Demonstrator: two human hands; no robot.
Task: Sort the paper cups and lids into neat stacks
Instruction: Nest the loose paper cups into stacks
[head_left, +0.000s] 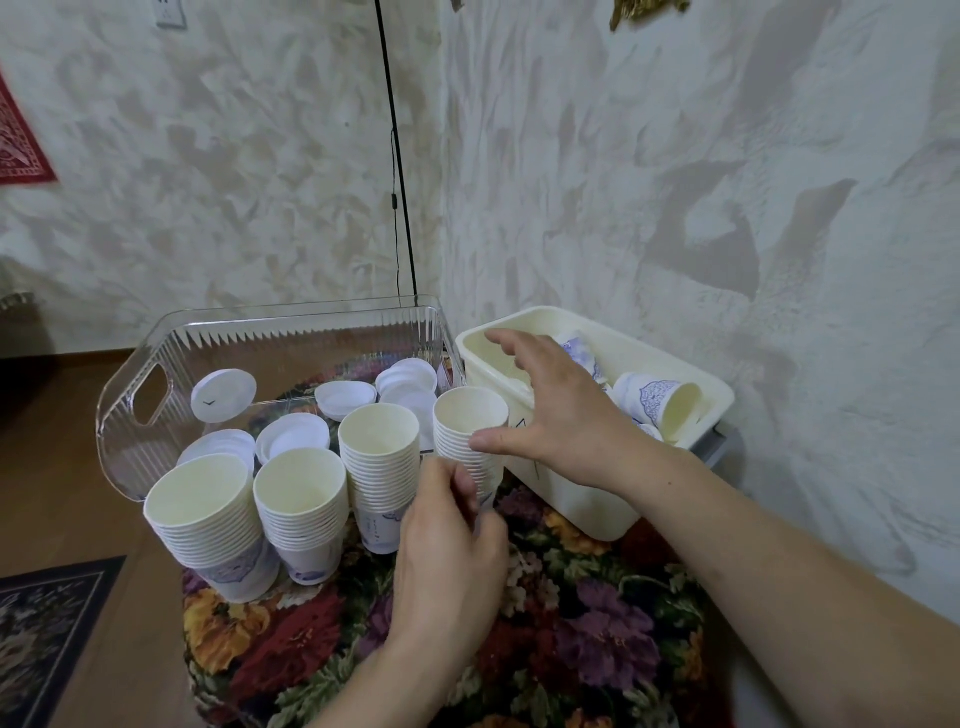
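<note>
- Textured pale walls meet in a corner behind the work area; a black cord (396, 171) hangs down that corner. Only one view, head camera, looking down.
- Floral cloth (571, 623) covers the desk. It carries everything: cup stacks in front, two bins behind.
- Four cup stacks stand upright in a row along the near edge of the clear bin, mouths up, nested: leftmost stack (208, 525), second stack (301, 509), third stack (379, 467), fourth stack (470, 436). Probably lined up like this so each one stays easy to reach and add to.
- Left hand (452, 540) grips the fourth stack low down, fingers curled around its base. My read: it steadies the stack so it won't tip.
- Right hand (550, 405) hovers open beside the fourth stack's rim, fingers spread, thumb just touching the upper rims. It holds nothing. It sits between the stack and the cream bin (597, 499), so likely either squaring the stack or heading for another cup.
- Loose cups (660, 402) with blue print lie tipped on their sides in the cream bin: unsorted supply.
- Clear ribbed bin (140, 405) holds the white lids (223, 395), some in short piles, some loose or leaning. Lids look only partly sorted.
</note>
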